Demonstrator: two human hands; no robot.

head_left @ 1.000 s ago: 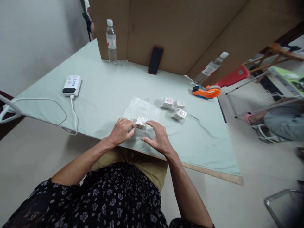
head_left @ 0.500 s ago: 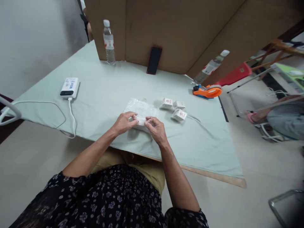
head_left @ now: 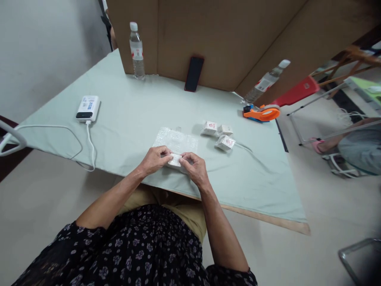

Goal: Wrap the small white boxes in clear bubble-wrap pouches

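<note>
Between the fingertips of both hands is a small white box (head_left: 175,159), at the near edge of a sheet of bubble wrap (head_left: 176,140) lying flat on the table. My left hand (head_left: 156,159) pinches the box's left end with thumb and fingers. At the right end, my right hand (head_left: 195,167) grips it the same way. To the right stand several small white boxes with red print, such as this box (head_left: 225,143), wrapped in clear bubble wrap. The underside of the held box is hidden.
A tape dispenser (head_left: 263,114) lies at the right edge, near a tilted water bottle (head_left: 264,82). Another water bottle (head_left: 137,53) and a phone (head_left: 194,74) stand by the cardboard screen (head_left: 205,35). A cabled power bank (head_left: 88,108) lies left.
Both hands have moved slightly nearer to my body with the box. Its white face now shows between my fingers, and more of the bubble wrap's near part is uncovered.
</note>
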